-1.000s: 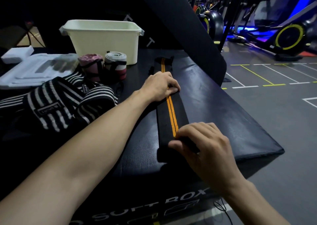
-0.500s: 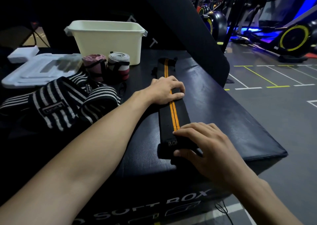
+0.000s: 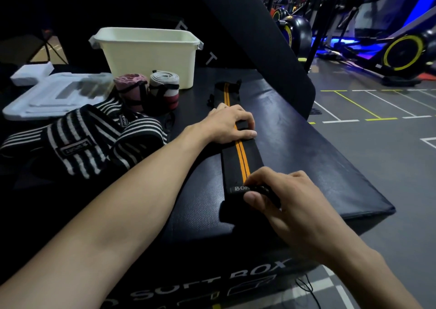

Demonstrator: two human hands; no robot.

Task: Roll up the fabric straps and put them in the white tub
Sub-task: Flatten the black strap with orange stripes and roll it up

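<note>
A black strap with two orange stripes (image 3: 239, 160) lies stretched lengthwise on the black soft box (image 3: 318, 167). My left hand (image 3: 227, 124) presses flat on its middle, fingers across the stripes. My right hand (image 3: 285, 200) pinches the strap's near end, where a label reads "BO", and folds it over. The white tub (image 3: 151, 54) stands at the back. Two rolled straps, one pink (image 3: 131, 91) and one grey and red (image 3: 165, 91), stand in front of the tub. A black-and-white striped strap (image 3: 82, 143) lies loose at the left.
White foam packing pieces (image 3: 52, 96) lie at the far left. A black padded panel (image 3: 259, 37) leans over the box's far right side. Exercise bikes (image 3: 401, 51) stand on the grey marked floor to the right. The box edge drops off close to my right hand.
My right hand has curled its fingers over the strap's near end and begun turning it over. My left hand slid slightly nearer along the strap and stays pressed down.
</note>
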